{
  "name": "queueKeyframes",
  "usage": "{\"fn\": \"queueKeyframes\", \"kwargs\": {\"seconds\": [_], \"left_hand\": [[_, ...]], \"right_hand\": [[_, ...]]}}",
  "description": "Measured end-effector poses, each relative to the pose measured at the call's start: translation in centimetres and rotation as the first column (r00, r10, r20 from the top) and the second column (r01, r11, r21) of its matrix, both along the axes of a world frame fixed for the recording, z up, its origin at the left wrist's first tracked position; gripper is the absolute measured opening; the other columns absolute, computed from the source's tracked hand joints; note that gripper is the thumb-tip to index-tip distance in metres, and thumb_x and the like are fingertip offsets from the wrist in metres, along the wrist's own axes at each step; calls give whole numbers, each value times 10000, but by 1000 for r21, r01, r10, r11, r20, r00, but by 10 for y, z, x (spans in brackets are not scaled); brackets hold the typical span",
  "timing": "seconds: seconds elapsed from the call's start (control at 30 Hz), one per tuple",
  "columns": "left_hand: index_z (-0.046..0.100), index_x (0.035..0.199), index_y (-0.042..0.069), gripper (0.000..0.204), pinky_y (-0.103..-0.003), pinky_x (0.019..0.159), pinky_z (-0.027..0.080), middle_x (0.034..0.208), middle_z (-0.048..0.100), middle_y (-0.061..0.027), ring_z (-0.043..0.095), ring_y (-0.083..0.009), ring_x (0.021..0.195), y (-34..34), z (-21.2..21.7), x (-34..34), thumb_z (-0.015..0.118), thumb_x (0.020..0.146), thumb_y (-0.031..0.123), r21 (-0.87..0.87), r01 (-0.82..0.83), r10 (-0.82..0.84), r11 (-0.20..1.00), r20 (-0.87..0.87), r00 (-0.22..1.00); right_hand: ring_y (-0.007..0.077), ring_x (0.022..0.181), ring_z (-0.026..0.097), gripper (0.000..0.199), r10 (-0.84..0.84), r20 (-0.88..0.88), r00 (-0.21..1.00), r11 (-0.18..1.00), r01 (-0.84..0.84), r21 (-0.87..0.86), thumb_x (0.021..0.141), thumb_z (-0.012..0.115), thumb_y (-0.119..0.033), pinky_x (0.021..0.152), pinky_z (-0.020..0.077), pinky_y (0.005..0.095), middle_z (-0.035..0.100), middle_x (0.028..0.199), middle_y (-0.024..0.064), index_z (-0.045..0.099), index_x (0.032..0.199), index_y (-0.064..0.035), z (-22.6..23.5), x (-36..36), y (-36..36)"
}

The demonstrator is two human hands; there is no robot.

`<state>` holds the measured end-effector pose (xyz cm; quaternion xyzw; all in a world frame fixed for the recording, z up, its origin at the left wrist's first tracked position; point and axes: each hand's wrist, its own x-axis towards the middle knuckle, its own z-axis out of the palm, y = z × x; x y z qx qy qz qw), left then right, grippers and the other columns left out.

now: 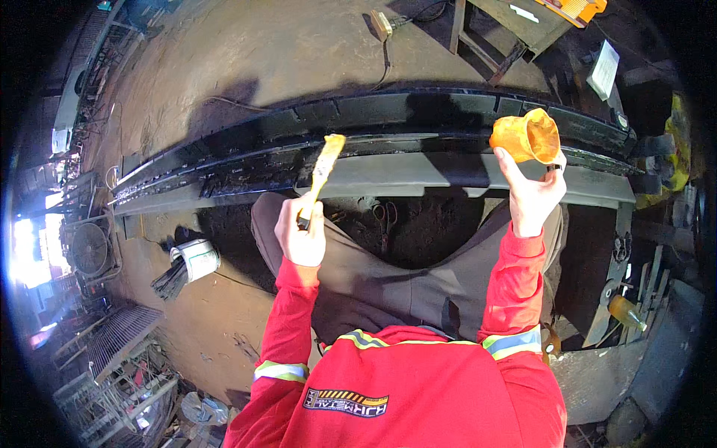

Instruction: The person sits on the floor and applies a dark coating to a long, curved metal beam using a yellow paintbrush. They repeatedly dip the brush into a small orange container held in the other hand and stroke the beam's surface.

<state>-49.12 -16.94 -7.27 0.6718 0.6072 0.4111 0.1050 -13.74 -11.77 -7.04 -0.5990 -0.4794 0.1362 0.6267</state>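
Note:
My left hand (300, 233) is closed round a flat, spatula-like tool (323, 172), its blade coated in yellow-orange paste and a black end showing by my fingers. The tool points up and away, over a long black metal piece (299, 114) that lies across in front of my knees. Held up in my right hand (535, 198) is an orange, cup-like container (511, 139) with a dented, uneven rim. Its opening tilts toward the right, and orange shows inside. My fingers grip it from below. Along the near side of the black piece runs a grey strip (388, 172).
A white bucket (199, 260) with dark rods lies tipped at left. Scissors (385, 220) rest between my knees. Beyond stand a small wooden table (515, 22) and a power socket box (381, 25) with a cable. At right is a yellowish bottle (627, 313); metal racks (123, 336) fill the lower left.

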Motion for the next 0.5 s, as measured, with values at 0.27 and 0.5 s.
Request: {"fn": "queueKeyframes", "kwargs": {"seconds": [0.27, 0.5], "left_hand": [[589, 1036, 4, 191, -320, 745, 514, 891, 635, -120, 621, -208, 785, -2, -18, 50, 706, 886, 11, -118, -43, 57, 992, 121, 991], [574, 1017, 11, 164, -269, 728, 462, 866, 546, -32, 512, -102, 779, -11, -22, 57, 693, 905, 19, -222, -118, 184, 968, 304, 935]], "right_hand": [[164, 1083, 569, 617, 17, 27, 999, 1000, -17, -5, 637, 956, -92, 1006, 427, 335, 589, 1166, 63, 577, 1122, -49, -2, -1, 0], [174, 1089, 575, 610, 12, 34, 999, 1000, -12, -20, 636, 958, -100, 1010, 431, 340, 590, 1175, 72, 586, 1117, -49, -3, -2, 0]]}}
